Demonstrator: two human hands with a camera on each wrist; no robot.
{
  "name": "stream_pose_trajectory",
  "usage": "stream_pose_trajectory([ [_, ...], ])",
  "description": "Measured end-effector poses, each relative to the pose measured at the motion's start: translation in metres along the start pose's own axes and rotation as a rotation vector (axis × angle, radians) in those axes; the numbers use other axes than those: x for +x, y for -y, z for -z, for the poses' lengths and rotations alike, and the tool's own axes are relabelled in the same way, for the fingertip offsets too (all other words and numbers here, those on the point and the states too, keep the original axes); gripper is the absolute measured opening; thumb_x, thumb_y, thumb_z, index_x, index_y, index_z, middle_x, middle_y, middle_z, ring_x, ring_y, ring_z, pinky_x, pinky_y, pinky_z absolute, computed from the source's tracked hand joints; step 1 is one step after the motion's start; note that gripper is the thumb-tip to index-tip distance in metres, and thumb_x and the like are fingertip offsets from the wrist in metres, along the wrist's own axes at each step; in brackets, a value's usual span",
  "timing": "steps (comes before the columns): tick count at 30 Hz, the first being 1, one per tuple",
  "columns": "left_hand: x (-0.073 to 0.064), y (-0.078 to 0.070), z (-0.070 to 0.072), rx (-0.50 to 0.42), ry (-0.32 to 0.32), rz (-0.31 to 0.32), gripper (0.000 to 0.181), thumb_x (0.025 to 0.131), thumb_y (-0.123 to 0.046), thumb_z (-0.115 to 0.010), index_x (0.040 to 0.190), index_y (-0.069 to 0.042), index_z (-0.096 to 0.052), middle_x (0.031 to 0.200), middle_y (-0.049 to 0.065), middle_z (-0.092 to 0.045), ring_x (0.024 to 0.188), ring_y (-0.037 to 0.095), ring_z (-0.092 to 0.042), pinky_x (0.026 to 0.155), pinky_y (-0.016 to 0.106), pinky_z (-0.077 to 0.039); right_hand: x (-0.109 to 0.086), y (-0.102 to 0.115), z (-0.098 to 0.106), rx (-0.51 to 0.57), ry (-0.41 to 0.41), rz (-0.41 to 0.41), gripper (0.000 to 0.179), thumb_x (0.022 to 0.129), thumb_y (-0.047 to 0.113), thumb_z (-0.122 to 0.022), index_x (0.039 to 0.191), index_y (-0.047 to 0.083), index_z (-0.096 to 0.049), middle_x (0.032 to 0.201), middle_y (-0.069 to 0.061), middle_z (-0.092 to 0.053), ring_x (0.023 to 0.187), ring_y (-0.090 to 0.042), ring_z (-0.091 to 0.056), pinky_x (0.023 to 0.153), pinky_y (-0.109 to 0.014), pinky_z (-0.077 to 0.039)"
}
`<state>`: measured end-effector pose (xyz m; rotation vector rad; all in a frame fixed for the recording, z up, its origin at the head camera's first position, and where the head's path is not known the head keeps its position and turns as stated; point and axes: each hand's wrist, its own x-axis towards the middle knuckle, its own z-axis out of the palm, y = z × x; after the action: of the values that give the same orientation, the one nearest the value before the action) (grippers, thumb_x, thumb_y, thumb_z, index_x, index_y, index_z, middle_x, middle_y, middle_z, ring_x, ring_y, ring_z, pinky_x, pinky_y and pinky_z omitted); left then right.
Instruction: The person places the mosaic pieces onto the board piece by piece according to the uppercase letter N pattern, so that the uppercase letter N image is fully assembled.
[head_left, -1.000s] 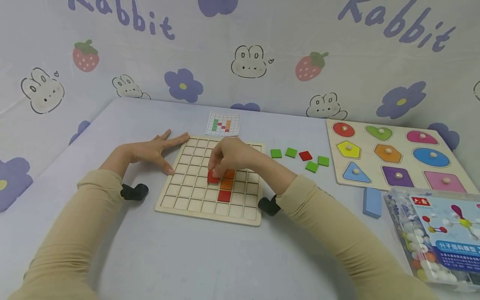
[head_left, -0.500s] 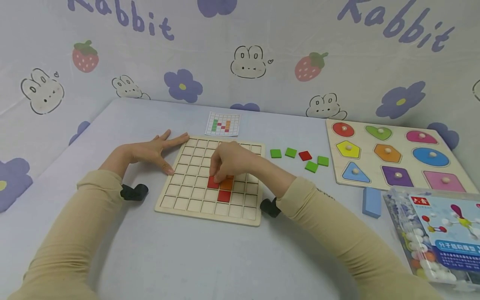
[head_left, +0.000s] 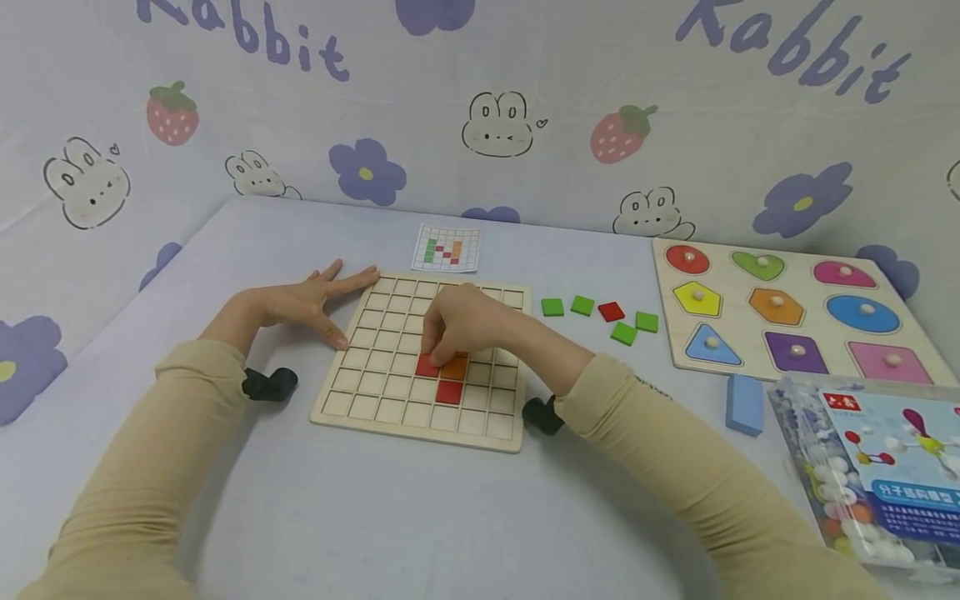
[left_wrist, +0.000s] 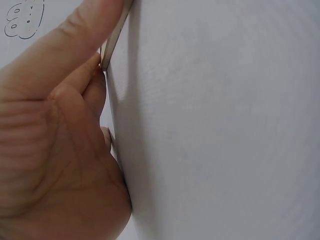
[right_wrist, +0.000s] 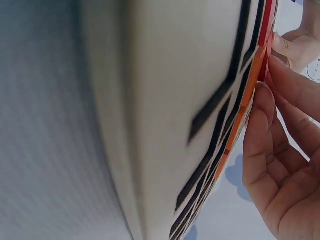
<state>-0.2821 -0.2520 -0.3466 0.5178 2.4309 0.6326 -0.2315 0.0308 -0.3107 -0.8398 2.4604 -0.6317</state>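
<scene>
A wooden grid board [head_left: 371,382] lies flat on the table. My right hand [head_left: 471,320] is over its middle, thumb and fingers pinching a red square tile [head_left: 426,367]. In the right wrist view that red tile [right_wrist: 263,73] stands slightly tilted between the fingertips, beside a row of orange tiles [right_wrist: 248,89]. A second red tile [head_left: 449,392] sits in a cell just below the orange tile [head_left: 455,367] seen from the head. My left hand [head_left: 298,308] spreads its fingers along the board's left edge, thumb and fingers touching it.
Behind the board lies a small pattern card [head_left: 467,249]. Several loose green tiles [head_left: 552,307] and one red tile [head_left: 611,311] lie to the right. Farther right are a knobbed shape puzzle [head_left: 738,324], a blue block [head_left: 744,405] and a clear plastic box [head_left: 862,467].
My right hand has moved slightly down and toward me, and the red tile has come down level with the cell left of the orange tile. The left hand stays put.
</scene>
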Motion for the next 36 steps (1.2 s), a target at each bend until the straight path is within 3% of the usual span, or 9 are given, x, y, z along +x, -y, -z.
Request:
stream_pose_trajectory([
  [11,0.0,-0.003,-0.001,-0.016,0.0,-0.001,0.12,0.07,-0.036,-0.087,0.159,-0.035,-0.006,0.168,0.006,0.015,0.147,0.055,0.024,0.11,0.081,0.006,-0.015,-0.01,0.026,0.015,-0.03,0.063,0.011,0.084,0.013,-0.074,0.095,0.011,-0.076,0.09,-0.001,-0.071,0.084,-0.014,-0.06,0.074,-0.024,-0.05],
  [16,0.001,-0.001,-0.002,-0.016,-0.002,0.003,0.12,0.07,-0.034,-0.087,0.159,-0.035,-0.006,0.168,0.007,0.016,0.147,0.055,0.023,0.11,0.081,0.006,-0.029,-0.022,0.044,0.049,-0.062,0.032,0.017,0.084,0.013,-0.075,0.101,0.01,-0.075,0.091,-0.002,-0.07,0.082,-0.017,-0.062,0.072,-0.026,-0.051],
  [24,0.002,-0.002,-0.002,-0.015,-0.001,0.005,0.12,0.071,-0.034,-0.087,0.159,-0.036,-0.006,0.167,0.009,0.018,0.147,0.055,0.023,0.11,0.081,0.005,-0.052,-0.05,0.073,0.061,-0.134,-0.052,0.019,0.087,0.015,-0.073,0.106,0.014,-0.074,0.095,-0.004,-0.069,0.09,-0.02,-0.063,0.081,-0.033,-0.053],
  [36,-0.001,-0.001,-0.002,-0.035,0.003,0.0,0.12,0.071,-0.036,-0.086,0.159,-0.036,-0.005,0.167,0.008,0.02,0.147,0.053,0.026,0.111,0.08,0.007,-0.087,-0.109,0.104,0.146,-0.199,-0.154,0.027,0.091,0.023,-0.068,0.116,0.012,-0.069,0.105,-0.005,-0.067,0.095,-0.02,-0.063,0.088,-0.033,-0.053],
])
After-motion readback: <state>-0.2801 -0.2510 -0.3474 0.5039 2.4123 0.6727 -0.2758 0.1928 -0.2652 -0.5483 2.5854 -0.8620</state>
